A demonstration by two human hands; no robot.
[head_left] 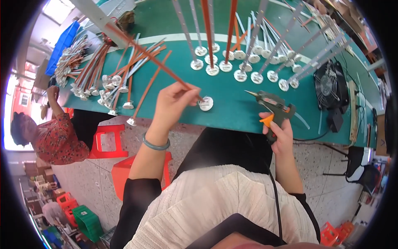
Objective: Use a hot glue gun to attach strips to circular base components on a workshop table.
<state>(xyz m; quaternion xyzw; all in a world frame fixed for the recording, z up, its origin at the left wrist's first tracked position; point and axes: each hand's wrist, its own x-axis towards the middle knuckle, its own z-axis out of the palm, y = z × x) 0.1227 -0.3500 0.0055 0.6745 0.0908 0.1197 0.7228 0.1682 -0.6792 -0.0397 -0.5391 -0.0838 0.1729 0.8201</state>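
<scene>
In the head view, held a reddish-brown strip (153,59) in the left hand (174,101), thumb and fingers (191,95) closed in a pinch near its lower end. Slanted the strip up toward the upper left, most of its length reaching beyond the pinch. Had the lower end at a white disc (206,104), just beside the fingertips on their right and flat on the green tabletop (232,112); could not tell whether already joined. Gripped a dark glue gun (273,99) in the right hand (284,135), fingers wrapped around the handle, one fingertip by the orange trigger (267,120), nozzle pointing leftward, apart from the disc. Had upright strips (207,29) on round white bases (212,71) beyond, loose strips (94,66) heaped at left, and a black fan (329,85) at right.
</scene>
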